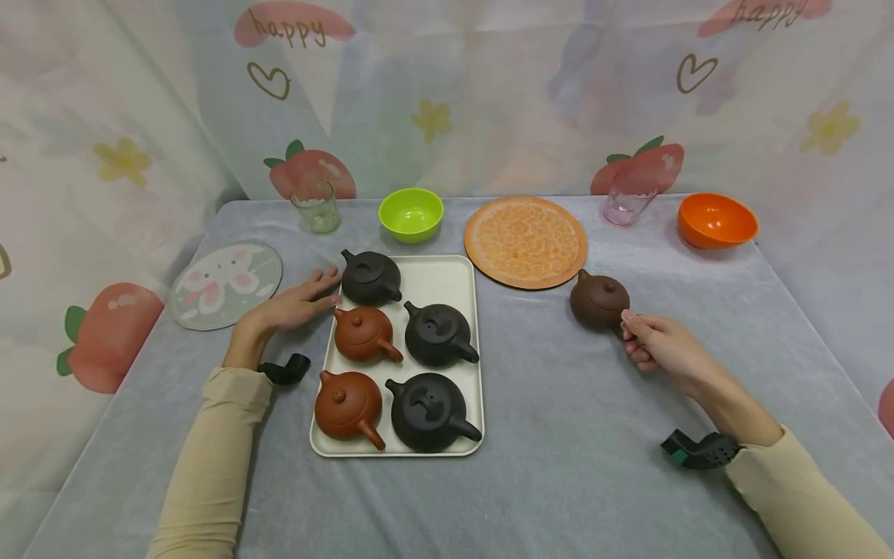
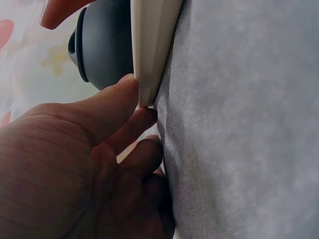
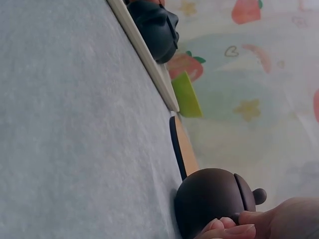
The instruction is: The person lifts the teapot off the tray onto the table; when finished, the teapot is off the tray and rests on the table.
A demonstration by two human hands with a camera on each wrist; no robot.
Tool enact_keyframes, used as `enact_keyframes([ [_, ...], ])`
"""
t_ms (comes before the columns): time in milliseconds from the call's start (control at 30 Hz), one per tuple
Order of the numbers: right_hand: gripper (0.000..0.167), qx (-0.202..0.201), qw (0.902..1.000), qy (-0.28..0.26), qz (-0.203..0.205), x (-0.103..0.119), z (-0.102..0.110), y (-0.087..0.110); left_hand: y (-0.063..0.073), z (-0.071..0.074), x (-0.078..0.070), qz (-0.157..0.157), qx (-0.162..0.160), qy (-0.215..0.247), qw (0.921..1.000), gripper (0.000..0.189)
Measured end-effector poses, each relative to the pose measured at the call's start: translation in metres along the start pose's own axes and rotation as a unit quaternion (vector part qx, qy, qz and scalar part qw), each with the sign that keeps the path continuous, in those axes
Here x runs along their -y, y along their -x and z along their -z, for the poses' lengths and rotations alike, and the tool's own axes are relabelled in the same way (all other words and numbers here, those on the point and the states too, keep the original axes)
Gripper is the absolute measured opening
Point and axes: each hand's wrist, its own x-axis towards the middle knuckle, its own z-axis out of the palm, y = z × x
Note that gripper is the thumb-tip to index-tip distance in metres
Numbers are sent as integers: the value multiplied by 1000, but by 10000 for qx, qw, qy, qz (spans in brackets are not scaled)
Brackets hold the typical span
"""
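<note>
My right hand [image 1: 667, 349] pinches the handle of a small dark brown teapot [image 1: 598, 300], which sits at the right with its spout pointing up-left. In the right wrist view thumb and fingers close on the handle, mostly hiding it. My left hand [image 1: 289, 307] touches the left edge of a cream tray [image 1: 440, 276]. Its thumb meets the rim in the left wrist view, the other fingers lying low beside it. On the tray stand a black teapot [image 1: 370, 278], two more black teapots [image 1: 438, 334] and two reddish-brown teapots [image 1: 363, 334]. The tray's upper right corner is bare.
Along the back stand a greenish glass [image 1: 317, 208], a lime bowl [image 1: 411, 216], a pink glass [image 1: 627, 203] and an orange bowl [image 1: 717, 221]. A round orange mat [image 1: 526, 242] lies behind the brown teapot. Left of the tray is a grey rabbit-patterned mat [image 1: 226, 286]. Grey cloth covers the table.
</note>
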Motion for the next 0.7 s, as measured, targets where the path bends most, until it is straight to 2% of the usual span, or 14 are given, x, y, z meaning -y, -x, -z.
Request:
enact_keyframes([
  [133, 51, -136, 9998, 98, -81, 0, 4, 1, -1, 0, 2, -96, -5, -52, 9999, 63],
  [467, 56, -212, 9996, 122, -122, 2, 4, 5, 0, 1, 1, -90, 32, 72, 9999, 64],
  [700, 60, -493, 9975, 509, -37, 2, 0, 8, 0, 2, 1, -71, 53, 90, 9999, 64],
])
